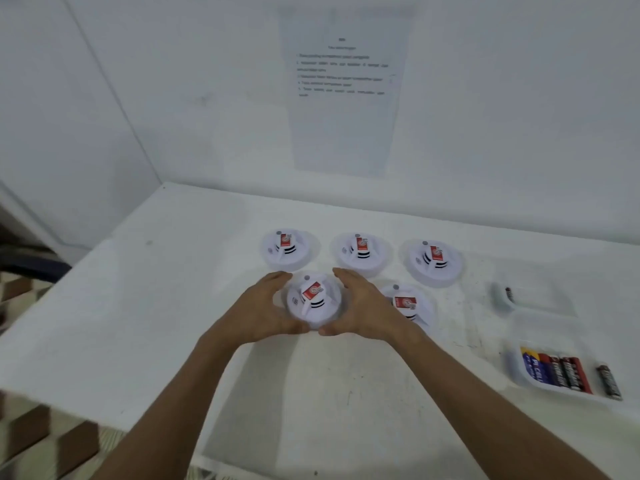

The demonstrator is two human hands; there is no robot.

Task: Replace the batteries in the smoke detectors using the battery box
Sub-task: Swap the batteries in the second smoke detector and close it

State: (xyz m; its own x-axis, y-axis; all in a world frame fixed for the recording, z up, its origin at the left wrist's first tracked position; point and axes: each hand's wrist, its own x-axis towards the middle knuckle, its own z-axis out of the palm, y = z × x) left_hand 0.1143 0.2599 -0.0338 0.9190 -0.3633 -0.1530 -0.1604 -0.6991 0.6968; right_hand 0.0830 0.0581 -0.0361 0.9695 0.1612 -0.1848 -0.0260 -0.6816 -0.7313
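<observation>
Both hands cup the nearest smoke detector (313, 301): left hand (266, 308) and right hand (360, 306), fingers curved round its rim, probably to twist it open. The battery box (550, 370) sits well right of the right fingertips.

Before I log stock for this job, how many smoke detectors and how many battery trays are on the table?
Smoke detectors: 5, one held between both hands, four others.
Clear battery trays: 2.
Total: 7.
</observation>
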